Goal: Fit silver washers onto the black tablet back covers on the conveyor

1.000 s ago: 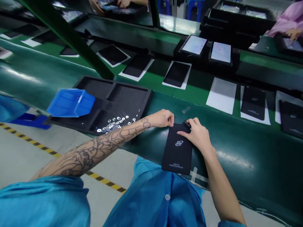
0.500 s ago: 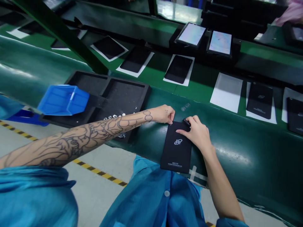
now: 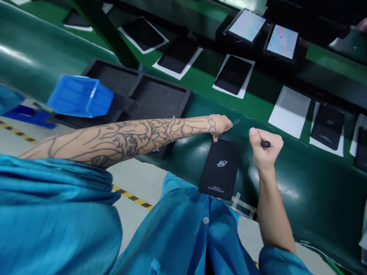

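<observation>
A black tablet (image 3: 219, 177) lies back side up at the bench's near edge, its pale logo and small print showing. My left hand (image 3: 220, 125) is over its top edge, thumb pointing down onto the top left corner and apart from the other fingers, which are partly hidden. To the right of the tablet, my right hand (image 3: 266, 149) is raised in a fist. From that fist pokes the round end of a black pen-shaped tool (image 3: 265, 144); the rest of it is hidden by the fingers.
A blue plastic bin (image 3: 80, 97) sits on a black divided tray (image 3: 160, 97) at left, partly behind my forearm. Beyond the bench edge, several tablets lie on white sheets along a green belt (image 3: 258, 97). Two lit tablets (image 3: 282, 42) stand farther back.
My right hand has lifted off the tablet and moved right, closing into a fist round the tool. My left hand's fingers have swung right, its thumb still at the corner. The view has shifted.
</observation>
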`<move>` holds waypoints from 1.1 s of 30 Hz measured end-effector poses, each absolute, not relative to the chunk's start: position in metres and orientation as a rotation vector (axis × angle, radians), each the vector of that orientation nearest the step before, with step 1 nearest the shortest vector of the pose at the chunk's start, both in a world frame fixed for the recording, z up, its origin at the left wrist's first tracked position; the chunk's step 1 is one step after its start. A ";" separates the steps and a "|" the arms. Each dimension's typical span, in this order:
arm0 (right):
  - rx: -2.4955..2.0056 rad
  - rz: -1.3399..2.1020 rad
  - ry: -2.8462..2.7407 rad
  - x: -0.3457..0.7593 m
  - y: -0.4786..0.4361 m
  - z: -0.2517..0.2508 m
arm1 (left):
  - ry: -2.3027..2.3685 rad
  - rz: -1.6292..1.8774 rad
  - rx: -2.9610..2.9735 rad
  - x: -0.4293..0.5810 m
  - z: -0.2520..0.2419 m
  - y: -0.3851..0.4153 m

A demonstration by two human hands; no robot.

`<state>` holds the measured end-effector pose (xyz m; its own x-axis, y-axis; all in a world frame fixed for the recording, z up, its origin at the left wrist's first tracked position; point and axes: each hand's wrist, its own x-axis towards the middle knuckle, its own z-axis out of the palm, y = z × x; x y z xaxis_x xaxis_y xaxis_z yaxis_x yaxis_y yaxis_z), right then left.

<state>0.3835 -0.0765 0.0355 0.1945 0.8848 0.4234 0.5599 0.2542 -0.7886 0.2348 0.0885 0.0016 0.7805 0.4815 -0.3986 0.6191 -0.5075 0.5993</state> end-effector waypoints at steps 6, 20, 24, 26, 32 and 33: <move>-1.076 0.937 -1.211 0.323 -0.047 0.020 | 0.805 0.166 2.329 0.154 0.051 0.063; -0.932 1.094 -1.083 0.295 -0.029 -0.010 | 1.568 0.491 2.178 -0.046 0.036 0.025; -0.989 1.072 -1.200 0.298 -0.034 -0.015 | 1.470 0.446 2.162 -0.027 0.030 0.033; -1.018 1.039 -1.263 0.299 -0.037 -0.018 | 1.433 0.436 2.184 -0.019 0.024 0.041; -1.002 0.987 -1.280 0.300 -0.043 -0.030 | 1.289 0.369 2.342 0.000 0.010 0.063; -0.997 0.972 -1.289 0.300 -0.043 -0.031 | 1.277 0.338 2.368 0.003 0.010 0.066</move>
